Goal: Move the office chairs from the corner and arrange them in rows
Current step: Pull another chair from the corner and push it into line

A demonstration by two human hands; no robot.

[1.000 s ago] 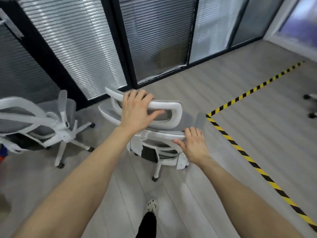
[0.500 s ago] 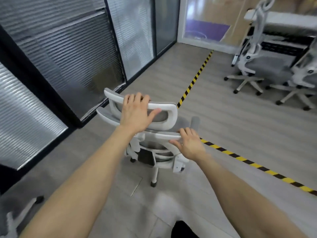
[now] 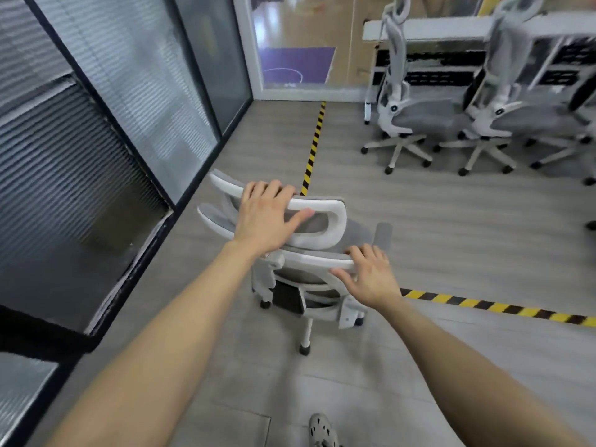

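One grey plank floor (image 3: pixel 451 227) fills most of the view. A glass wall (image 3: pixel 96 140) with lowered blinds and black frames runs along it from eight to eleven o'clock. At one o'clock stands a white desk (image 3: pixel 451 27), and two parked chairs (image 3: pixel 416 116) are side by side against it, white-framed with grey seats.

The office chair (image 3: pixel 309 261) being moved is at twelve o'clock, directly ahead of the person, with its back toward them. It is near the glass wall and well apart from the parked pair. Yellow-and-black floor tape (image 3: pixel 312 150) runs from beyond the chair toward twelve o'clock. A second strip crosses toward three o'clock, just beside its base.

The left hand (image 3: pixel 267 217) grips the headrest (image 3: pixel 333 209), fingers curled over the top rim and thumb stretched along the frame. The right hand (image 3: pixel 371 275) holds the backrest's upper edge at the chair's right side, fingers hooked over it and thumb beneath. A pale shoe (image 3: pixel 321 430) shows at six o'clock.
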